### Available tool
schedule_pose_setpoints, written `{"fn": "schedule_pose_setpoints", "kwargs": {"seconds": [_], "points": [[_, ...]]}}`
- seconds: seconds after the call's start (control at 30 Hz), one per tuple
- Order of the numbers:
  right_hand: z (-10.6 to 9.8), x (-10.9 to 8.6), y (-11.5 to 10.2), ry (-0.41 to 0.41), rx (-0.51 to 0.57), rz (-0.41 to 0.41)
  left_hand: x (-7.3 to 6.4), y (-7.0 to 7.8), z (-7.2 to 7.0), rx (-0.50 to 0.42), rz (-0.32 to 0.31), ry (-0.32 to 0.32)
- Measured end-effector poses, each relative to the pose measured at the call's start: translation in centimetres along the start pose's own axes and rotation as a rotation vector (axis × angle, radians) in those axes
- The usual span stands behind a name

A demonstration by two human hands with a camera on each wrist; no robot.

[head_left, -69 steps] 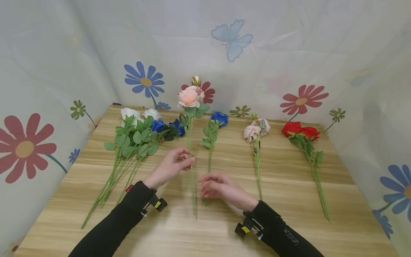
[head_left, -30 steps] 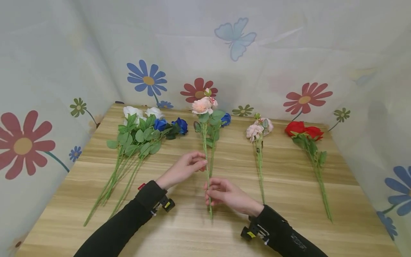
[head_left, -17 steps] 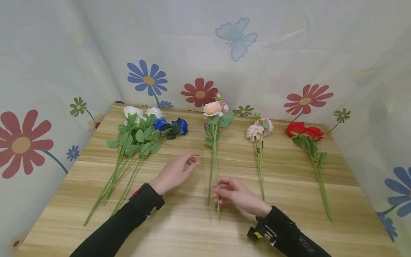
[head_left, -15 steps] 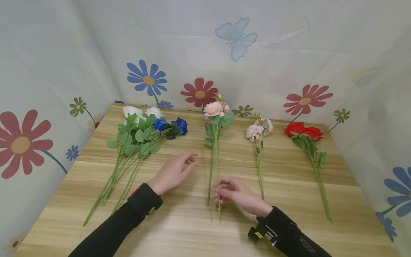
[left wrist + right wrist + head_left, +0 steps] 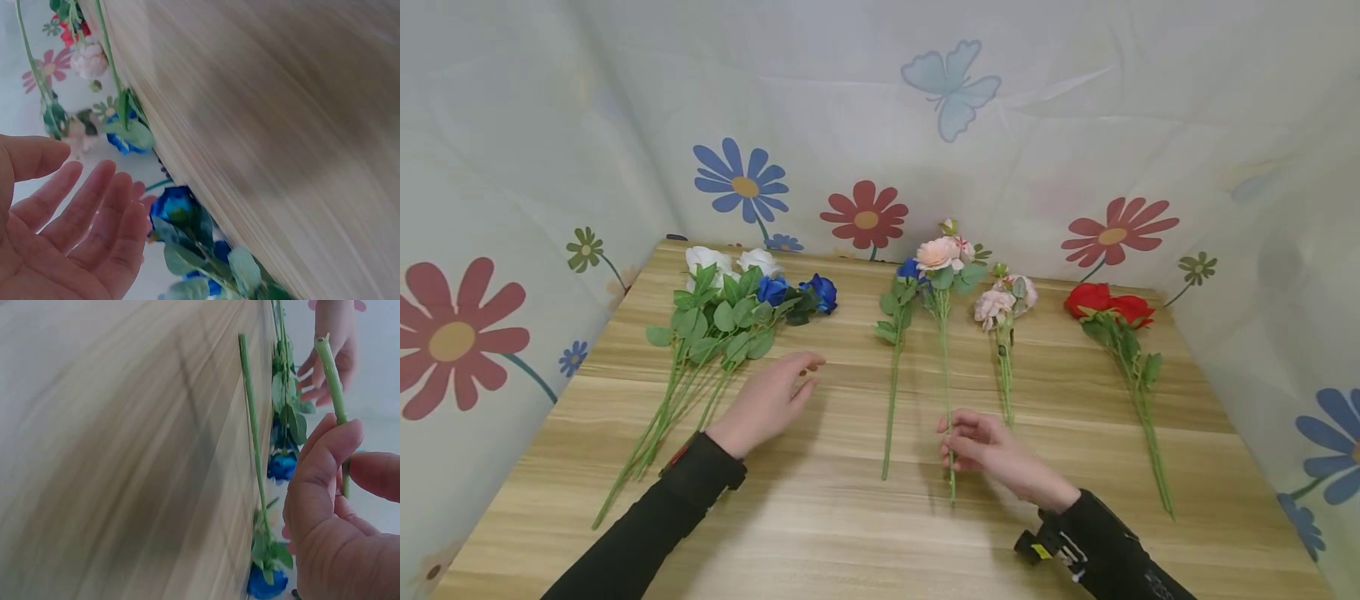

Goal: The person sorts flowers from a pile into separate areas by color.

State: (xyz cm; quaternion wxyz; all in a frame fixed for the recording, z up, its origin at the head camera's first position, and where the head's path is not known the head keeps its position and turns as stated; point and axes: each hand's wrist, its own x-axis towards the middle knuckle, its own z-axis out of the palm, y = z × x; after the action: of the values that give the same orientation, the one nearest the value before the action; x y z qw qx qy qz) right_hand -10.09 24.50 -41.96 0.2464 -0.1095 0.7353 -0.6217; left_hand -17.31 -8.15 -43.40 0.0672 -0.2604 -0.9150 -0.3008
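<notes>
One-handed, pinches peach rose (image 5: 943, 278) low in right hand (image 5: 1000, 458), bloom (image 5: 938, 253) toward table's far edge (image 5: 865, 268), well apart from relaxed left hand (image 5: 767, 404).

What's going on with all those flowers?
A person is handling flowers at a wooden table. Their right hand pinches a peach-pink flower low on its stem and holds it up off the table. The left hand is empty, near the white and blue flowers. A single blue flower lies between the hands. To the right lie some pale pink flowers and, farther over, red flowers.
</notes>
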Motion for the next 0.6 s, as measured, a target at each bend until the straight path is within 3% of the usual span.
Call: {"fn": "schedule_pose_setpoints", "kwargs": {"seconds": [0.27,0.6], "points": [[-2.9,-2.2,-0.3,0.053,-0.093,0.022,-1.2,-1.4,-1.3,0.003,-0.024,0.028],[-6.3,-4.3,0.0,0.189,-0.236,0.047,-1.7,-2.6,-2.0,0.024,-0.038,0.056]]}}
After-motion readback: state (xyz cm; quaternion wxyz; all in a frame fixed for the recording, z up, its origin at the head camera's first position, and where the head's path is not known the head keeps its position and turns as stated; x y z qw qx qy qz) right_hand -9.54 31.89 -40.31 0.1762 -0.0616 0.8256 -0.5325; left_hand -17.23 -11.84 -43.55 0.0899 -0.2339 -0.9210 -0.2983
